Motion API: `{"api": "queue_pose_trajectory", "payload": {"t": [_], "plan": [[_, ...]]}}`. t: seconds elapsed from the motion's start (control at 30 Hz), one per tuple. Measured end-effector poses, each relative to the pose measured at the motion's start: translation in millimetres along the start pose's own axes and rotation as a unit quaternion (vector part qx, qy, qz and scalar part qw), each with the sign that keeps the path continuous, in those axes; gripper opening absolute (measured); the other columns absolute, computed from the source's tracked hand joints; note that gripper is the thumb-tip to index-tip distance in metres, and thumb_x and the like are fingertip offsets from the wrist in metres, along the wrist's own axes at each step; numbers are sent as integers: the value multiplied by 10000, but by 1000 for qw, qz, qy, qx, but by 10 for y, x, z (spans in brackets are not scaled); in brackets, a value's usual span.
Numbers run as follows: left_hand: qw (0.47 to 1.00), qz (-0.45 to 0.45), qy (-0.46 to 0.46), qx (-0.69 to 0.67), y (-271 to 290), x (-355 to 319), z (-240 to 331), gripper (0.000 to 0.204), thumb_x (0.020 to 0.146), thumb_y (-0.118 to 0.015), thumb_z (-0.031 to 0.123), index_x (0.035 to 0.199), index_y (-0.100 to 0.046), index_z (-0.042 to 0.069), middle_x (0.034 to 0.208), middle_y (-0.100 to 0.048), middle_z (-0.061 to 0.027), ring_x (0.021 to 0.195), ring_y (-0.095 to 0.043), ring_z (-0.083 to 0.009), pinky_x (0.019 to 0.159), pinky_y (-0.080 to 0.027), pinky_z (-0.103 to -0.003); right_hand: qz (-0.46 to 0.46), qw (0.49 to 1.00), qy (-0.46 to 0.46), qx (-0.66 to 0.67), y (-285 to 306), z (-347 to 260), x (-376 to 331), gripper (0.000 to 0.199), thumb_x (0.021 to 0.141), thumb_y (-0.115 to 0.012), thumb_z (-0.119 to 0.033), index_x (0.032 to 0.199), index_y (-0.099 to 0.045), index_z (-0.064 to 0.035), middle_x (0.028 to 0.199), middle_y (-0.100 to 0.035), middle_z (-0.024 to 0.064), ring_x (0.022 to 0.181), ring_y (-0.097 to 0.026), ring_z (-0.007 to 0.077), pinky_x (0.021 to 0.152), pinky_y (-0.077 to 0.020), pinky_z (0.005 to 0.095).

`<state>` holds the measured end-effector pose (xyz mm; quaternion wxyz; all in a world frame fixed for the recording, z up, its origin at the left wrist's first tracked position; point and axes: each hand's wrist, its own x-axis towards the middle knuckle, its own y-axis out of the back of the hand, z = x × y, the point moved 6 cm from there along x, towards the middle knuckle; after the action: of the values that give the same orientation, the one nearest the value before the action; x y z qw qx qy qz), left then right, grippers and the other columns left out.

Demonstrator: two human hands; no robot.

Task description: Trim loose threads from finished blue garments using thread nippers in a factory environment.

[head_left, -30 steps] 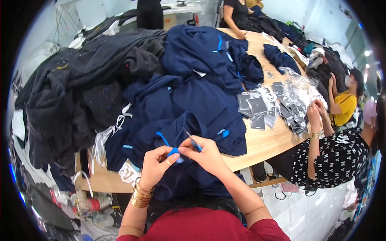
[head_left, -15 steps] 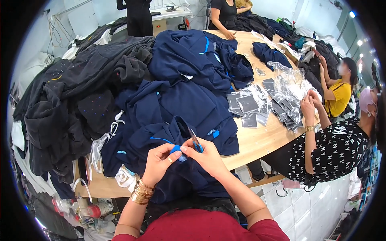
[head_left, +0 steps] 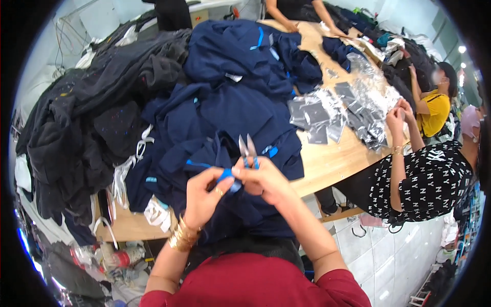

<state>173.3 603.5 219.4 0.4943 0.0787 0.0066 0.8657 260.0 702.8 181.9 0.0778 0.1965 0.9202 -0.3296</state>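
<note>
Blue fabric piece (head_left: 225,175) is sitting btwn both hands: L fingers (head_left: 208,175) are pinching it, R fingers (head_left: 248,175) are touching its R side & also gripping scissors (head_left: 247,153). Blades are pointing away from me, parted, beyond my R fingers. Navy garments (head_left: 220,117) are lying past both, on counter (head_left: 332,159).

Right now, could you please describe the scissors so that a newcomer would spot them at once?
Start at the wooden table and find the navy garments heaped on it. At their near side, the person's right hand holds the scissors, blades parted and pointing away. Grey metal blades and blue handles set them apart from the dark garments behind.
</note>
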Motion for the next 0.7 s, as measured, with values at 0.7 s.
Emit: {"api": "queue_pose_trajectory", "payload": {"t": [0.7], "plan": [[895, 2, -132, 426, 608, -86, -288, 383, 728, -684, 65, 1101, -597, 57, 1001, -584, -82, 911, -546, -218, 806, -444, -301, 267, 775, 80, -567, 1244, 786, -1064, 269, 740, -718, -122, 933, -577, 1, 894, -575, 134, 819, -577, 288, 717, -455, 318]]}}
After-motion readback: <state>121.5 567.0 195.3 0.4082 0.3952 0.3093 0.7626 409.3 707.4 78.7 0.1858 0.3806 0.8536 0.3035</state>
